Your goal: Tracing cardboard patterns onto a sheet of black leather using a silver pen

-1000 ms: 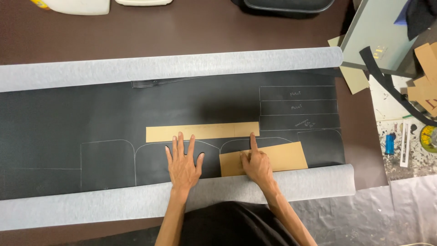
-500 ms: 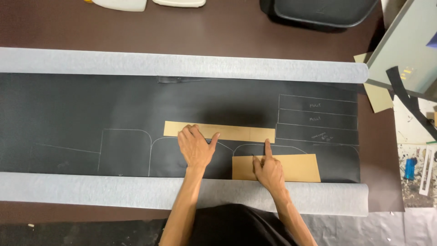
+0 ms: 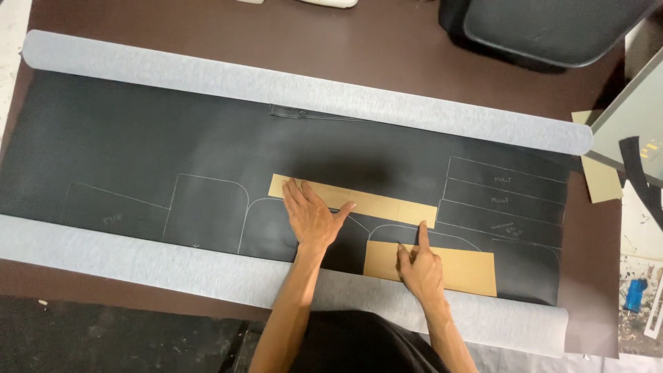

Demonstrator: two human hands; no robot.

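On the black sheet (image 3: 138,138), left hand (image 3: 311,217) lies flat, fingers spread, on the long cardboard strip (image 3: 373,202); right hand (image 3: 419,269) pins the wider template (image 3: 463,271), index extended. Best press evenly, avoid sliding.

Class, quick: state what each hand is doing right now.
Left hand: open, flat, pressing on the long cardboard strip.
Right hand: fingers curled, index finger extended, pressing the wider cardboard template; holding nothing.

The left hand (image 3: 311,217) has been moved up onto the long cardboard strip (image 3: 352,199), away from the right hand (image 3: 419,268).
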